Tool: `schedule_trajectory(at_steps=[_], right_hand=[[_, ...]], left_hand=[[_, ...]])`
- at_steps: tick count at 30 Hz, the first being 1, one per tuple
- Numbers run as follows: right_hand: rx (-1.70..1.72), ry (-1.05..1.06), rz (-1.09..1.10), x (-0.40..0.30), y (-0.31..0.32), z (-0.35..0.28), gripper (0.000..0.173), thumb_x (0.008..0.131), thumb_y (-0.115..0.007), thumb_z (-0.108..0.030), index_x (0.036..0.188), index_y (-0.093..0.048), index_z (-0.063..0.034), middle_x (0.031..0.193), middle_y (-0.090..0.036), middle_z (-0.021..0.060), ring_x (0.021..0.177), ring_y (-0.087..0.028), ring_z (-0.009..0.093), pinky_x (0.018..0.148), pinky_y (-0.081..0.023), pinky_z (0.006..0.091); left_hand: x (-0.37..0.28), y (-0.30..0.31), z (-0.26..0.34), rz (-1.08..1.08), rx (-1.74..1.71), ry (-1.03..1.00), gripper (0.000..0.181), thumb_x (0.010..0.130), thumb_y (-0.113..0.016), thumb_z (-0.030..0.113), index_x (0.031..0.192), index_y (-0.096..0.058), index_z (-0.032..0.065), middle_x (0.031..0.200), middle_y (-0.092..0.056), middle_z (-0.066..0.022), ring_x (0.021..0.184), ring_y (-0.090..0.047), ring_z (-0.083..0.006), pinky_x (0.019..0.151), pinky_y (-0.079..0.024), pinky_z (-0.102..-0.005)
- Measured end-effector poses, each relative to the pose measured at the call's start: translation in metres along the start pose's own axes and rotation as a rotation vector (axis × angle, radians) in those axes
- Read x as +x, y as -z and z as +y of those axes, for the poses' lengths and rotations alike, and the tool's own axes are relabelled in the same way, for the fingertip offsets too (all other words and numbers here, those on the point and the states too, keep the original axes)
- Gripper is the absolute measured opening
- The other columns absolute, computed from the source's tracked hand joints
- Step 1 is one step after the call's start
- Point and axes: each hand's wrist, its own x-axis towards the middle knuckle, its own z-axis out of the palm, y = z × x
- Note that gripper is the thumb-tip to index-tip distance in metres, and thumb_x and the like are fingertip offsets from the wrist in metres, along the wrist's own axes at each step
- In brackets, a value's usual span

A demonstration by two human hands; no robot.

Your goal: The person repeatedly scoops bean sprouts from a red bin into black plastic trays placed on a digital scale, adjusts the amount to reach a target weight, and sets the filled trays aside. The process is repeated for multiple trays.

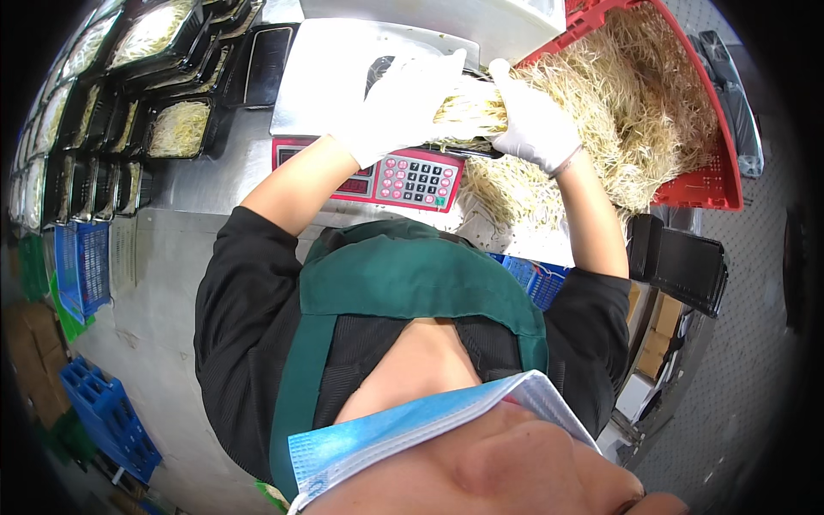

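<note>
White gloves cover both hands. Between them lies a bundle of bean sprouts (473,106), over a black plastic tray (473,152) whose edge shows below. My left hand (405,103) presses against the bundle's left side. From the right, my right hand (534,119) grips the same bundle, its thumb pointing up. Tray and hands are above the right part of a digital scale's metal platform (315,84). The scale's red keypad panel (412,180) faces me, its display partly hidden by my left forearm. Loose sprouts (502,193) lie beside the panel.
A red plastic crate (727,174) heaped with bean sprouts (631,103) tips toward the table at right. Stacked black trays of sprouts (180,129) fill the left side, near a vacant black tray (267,64). More black trays (689,264) stand at right. Blue crates (84,270) are below left.
</note>
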Motion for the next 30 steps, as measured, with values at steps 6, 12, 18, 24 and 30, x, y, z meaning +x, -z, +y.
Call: schedule_trajectory(at_steps=[6, 12, 18, 24, 30], right_hand=[[0.141, 0.297, 0.302, 0.007, -0.039, 0.035, 0.091, 0.070, -0.075, -0.022, 0.144, -0.026, -0.0014, 0.131, -0.045, 0.0274, 0.123, -0.047, 0.035, 0.101, -0.040, 0.0371], [-0.317, 0.289, 0.248, -0.001, -0.015, 0.028, 0.055, 0.086, -0.041, -0.003, 0.138, -0.026, 0.0051, 0.095, -0.064, 0.0234, 0.077, -0.065, 0.035, 0.066, -0.053, 0.0407], [-0.149, 0.301, 0.328, -0.025, -0.040, 0.099, 0.043, 0.086, -0.051, -0.006, 0.129, -0.049, -0.0059, 0.100, -0.064, 0.0214, 0.095, -0.063, 0.035, 0.083, -0.050, 0.0405], [0.270, -0.032, 0.336, -0.049, -0.152, 0.151, 0.069, 0.072, -0.075, -0.017, 0.133, -0.046, -0.0063, 0.133, -0.049, 0.0189, 0.125, -0.045, 0.034, 0.104, -0.038, 0.0376], [0.210, 0.102, 0.512, -0.090, -0.161, 0.091, 0.070, 0.068, -0.079, -0.031, 0.128, -0.052, -0.0063, 0.127, -0.054, 0.0173, 0.116, -0.051, 0.033, 0.099, -0.039, 0.0414]], left_hand=[[0.007, 0.002, 0.005, -0.084, -0.102, 0.056, 0.099, 0.070, -0.075, 0.048, 0.138, -0.031, -0.0083, 0.117, -0.058, -0.0214, 0.105, -0.057, -0.0349, 0.090, -0.046, -0.0402], [0.016, 0.017, 0.016, -0.230, -0.247, 0.241, 0.102, 0.076, -0.072, 0.044, 0.147, -0.013, 0.0009, 0.129, -0.050, -0.0242, 0.117, -0.050, -0.0381, 0.101, -0.040, -0.0406], [0.005, -0.001, 0.004, -0.160, -0.069, 0.107, 0.100, 0.077, -0.069, 0.048, 0.145, -0.017, -0.0025, 0.117, -0.056, -0.0224, 0.107, -0.056, -0.0358, 0.092, -0.045, -0.0402], [0.008, -0.003, 0.001, -0.183, 0.042, 0.050, 0.090, 0.080, -0.066, 0.047, 0.144, -0.024, 0.0003, 0.113, -0.058, -0.0201, 0.102, -0.058, -0.0338, 0.087, -0.048, -0.0420], [0.027, 0.034, 0.029, -0.365, -0.467, 0.059, 0.038, 0.094, -0.050, 0.022, 0.126, -0.054, 0.0026, 0.126, -0.056, -0.0133, 0.116, -0.053, -0.0251, 0.099, -0.041, -0.0350]])
